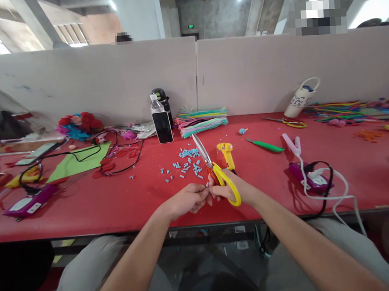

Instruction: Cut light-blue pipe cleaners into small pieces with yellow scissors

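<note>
My right hand [223, 189] has its thumb and fingers in the yellow handles of a pair of scissors [205, 149], whose blades point up and away to the left. Beside it, my left hand [191, 197] is closed in a pinch, its fingertips meeting those of my right hand. A tiny blue-grey piece [207, 184] shows at these fingertips; part of it is hidden. Just beyond my hands lie a small heap of short light-blue pieces [190, 152] and several scattered ones. A yellow glue gun [226, 154] rests right behind my right hand.
Behind are a phone [162, 127] leaning on a bottle [156, 104], and a bundle of pipe cleaners [204, 124]. Green-handled tweezers [269, 146], other scissors [293, 123] and a purple power strip [309, 178] with cables lie right. Green paper [79, 162] and another power strip [31, 202] are left.
</note>
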Demonstrator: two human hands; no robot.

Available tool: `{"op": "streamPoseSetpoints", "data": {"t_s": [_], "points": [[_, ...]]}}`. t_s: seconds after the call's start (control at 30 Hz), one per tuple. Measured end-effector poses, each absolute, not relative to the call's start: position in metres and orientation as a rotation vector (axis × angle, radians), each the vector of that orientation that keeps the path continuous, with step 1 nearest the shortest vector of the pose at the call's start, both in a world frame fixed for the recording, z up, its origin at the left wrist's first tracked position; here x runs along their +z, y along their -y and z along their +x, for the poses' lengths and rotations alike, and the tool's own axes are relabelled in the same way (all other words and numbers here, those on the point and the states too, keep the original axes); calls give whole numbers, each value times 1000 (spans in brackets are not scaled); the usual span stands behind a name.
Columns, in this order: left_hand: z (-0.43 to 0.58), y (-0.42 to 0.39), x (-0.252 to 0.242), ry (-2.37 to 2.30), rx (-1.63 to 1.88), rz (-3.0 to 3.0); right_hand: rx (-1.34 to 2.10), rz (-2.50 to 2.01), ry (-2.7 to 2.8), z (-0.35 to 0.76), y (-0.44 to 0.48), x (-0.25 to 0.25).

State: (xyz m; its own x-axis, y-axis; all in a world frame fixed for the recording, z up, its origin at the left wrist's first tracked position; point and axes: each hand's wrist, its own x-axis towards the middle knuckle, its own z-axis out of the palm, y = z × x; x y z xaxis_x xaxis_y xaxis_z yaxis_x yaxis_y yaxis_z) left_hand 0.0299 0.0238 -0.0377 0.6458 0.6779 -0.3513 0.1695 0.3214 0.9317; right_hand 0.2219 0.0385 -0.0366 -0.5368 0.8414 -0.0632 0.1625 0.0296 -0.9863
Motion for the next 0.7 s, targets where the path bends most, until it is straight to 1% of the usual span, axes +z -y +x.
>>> {"op": "streamPoseSetpoints", "data": {"t_s": [0.27, 0.7], "points": [[26, -22, -31, -852, 337, 1252, 1603, -952, 1698, 218, -39, -47], [25, -22, -32, -988, 542, 1317, 1473, -907, 1612, 218, -47, -51]]}}
